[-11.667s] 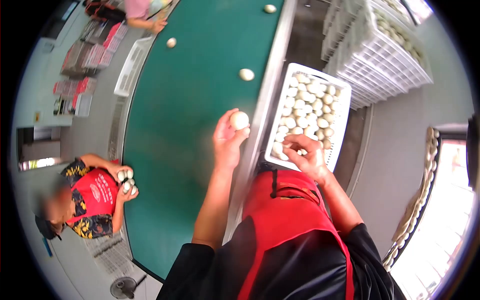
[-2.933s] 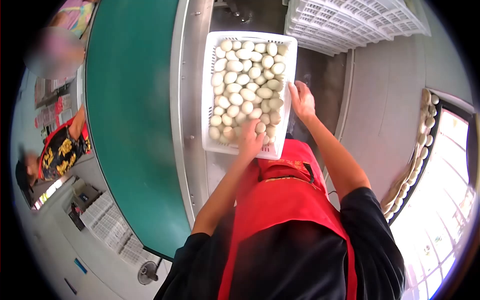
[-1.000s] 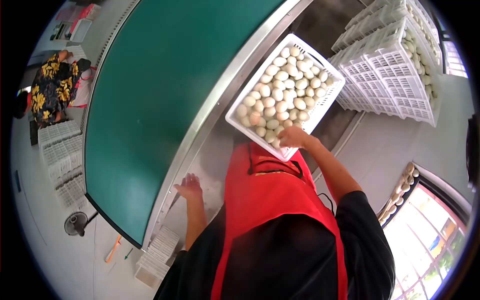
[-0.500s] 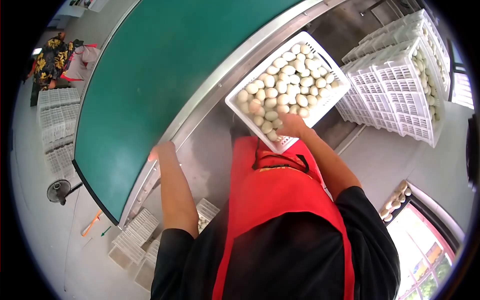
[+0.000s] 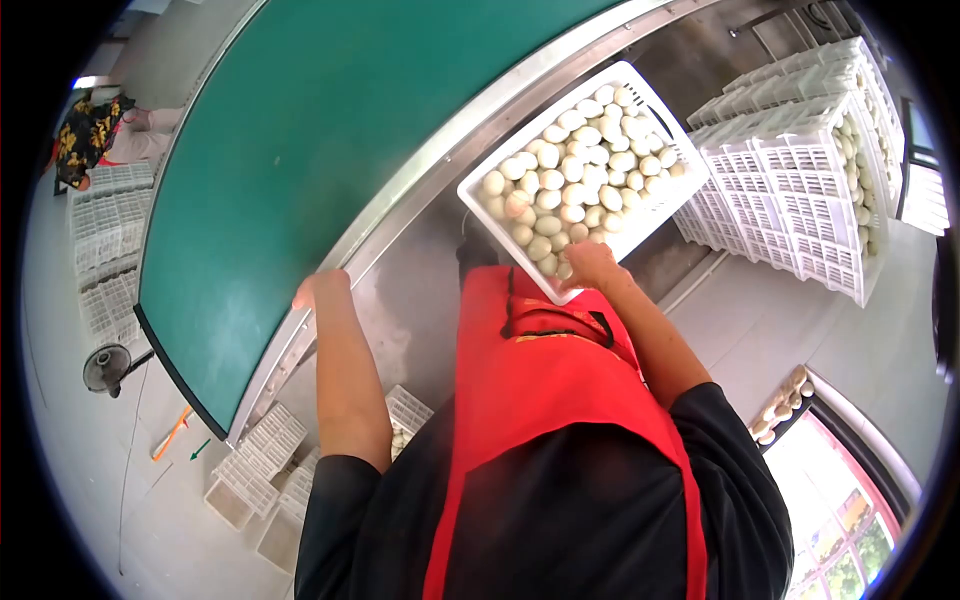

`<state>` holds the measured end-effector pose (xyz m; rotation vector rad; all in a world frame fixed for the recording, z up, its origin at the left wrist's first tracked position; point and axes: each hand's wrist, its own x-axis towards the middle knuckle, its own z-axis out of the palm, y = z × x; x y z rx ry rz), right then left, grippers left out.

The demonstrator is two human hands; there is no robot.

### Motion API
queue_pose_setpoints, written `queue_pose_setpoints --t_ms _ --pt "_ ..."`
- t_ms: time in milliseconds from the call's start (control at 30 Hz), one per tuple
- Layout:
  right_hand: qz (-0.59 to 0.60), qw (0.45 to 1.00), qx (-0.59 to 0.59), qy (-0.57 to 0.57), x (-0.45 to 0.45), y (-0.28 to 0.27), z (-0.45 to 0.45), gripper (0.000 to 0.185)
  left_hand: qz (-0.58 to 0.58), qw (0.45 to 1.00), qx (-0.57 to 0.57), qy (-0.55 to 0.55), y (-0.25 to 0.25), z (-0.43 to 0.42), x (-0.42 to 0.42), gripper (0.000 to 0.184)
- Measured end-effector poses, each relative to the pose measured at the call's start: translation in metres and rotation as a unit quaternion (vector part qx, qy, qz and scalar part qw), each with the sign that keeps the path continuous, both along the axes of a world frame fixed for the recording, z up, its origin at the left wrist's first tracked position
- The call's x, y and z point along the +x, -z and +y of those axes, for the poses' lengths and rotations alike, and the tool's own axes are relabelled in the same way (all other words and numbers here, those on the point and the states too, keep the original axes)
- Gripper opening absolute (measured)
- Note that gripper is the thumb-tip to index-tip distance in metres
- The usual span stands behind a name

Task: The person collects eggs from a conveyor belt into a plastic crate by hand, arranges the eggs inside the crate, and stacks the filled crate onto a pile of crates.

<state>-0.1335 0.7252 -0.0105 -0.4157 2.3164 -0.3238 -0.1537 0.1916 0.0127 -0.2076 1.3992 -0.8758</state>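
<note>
Eggs fill the white basket beside the green desk's metal edge; right hand touches its near corner, left hand that edge; I cannot tell either's grip.

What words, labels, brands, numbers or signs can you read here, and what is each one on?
No words, labels, brands or numbers can be read.
Yellow marks by the pocket of the red apron: too small and blurred to read.
Green arrow on the floor: a plain arrow shape, no readable text.
</note>
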Motion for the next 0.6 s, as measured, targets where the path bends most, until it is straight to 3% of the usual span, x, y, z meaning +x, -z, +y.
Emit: queue_pose_setpoints --t_ms 100,200,300,367,433,500,600 --pt "-0.050 0.998 -0.018 0.043 -0.014 0.024 0.013 0.043 0.161 0.981 0.003 -0.112 0.004 -0.011 0.005 0.052" --pt "-0.028 0.997 0.009 0.064 -0.023 0.031 0.016 0.039 0.196 0.973 0.004 -0.123 0.010 -0.014 0.003 0.049" --pt "0.020 0.987 0.063 0.143 -0.010 0.011 -0.015 0.046 0.223 0.967 0.006 -0.123 0.030 -0.032 0.012 0.046" --pt "-0.040 0.982 0.062 0.176 -0.010 0.002 -0.031 0.061 0.237 0.964 0.008 -0.124 0.040 -0.044 0.023 0.045" --pt "-0.054 0.972 0.062 0.218 -0.009 0.008 -0.034 0.060 0.244 0.963 0.022 -0.115 0.025 -0.023 0.020 0.044" --pt "-0.030 0.972 0.051 0.229 -0.004 0.009 -0.029 0.057 0.278 0.953 0.038 -0.112 -0.038 0.022 0.008 0.044" --pt "-0.030 0.970 0.044 0.238 -0.005 0.016 -0.027 0.052 0.271 0.958 0.027 -0.091 -0.031 0.014 0.008 0.047"
